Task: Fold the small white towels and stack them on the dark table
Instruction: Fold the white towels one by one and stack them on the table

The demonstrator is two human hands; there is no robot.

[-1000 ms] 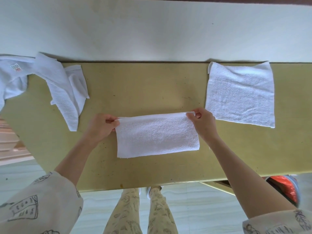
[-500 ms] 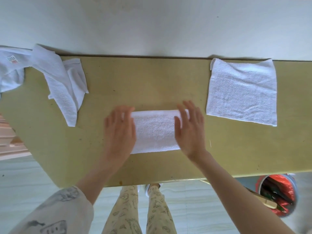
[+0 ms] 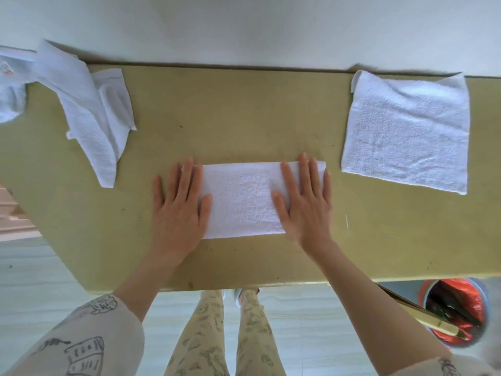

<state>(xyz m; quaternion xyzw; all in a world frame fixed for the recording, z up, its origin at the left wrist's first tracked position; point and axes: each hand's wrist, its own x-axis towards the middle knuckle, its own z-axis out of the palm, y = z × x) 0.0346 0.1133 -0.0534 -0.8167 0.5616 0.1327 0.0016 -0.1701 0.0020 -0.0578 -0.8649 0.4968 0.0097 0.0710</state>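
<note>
A small white towel point(image 3: 244, 199), folded into a narrow strip, lies flat in the middle of the olive table point(image 3: 244, 109). My left hand point(image 3: 179, 210) presses flat on its left end, fingers straight. My right hand point(image 3: 305, 204) lies flat on its right end, fingers spread. A folded white towel point(image 3: 406, 131) lies at the table's right, near the far edge. Several crumpled white towels point(image 3: 89, 109) are heaped at the far left, one with a label draped over the table's left corner.
A pale wall runs along the table's far edge. Below the near edge at the right stands a bin with a red liner point(image 3: 458, 313) and a wooden stick across it. My legs point(image 3: 225, 335) stand at the table's near edge on a pale floor.
A second ago both hands pinched the towel's far corners. They then laid themselves flat on it and have slid apart toward its two ends.
</note>
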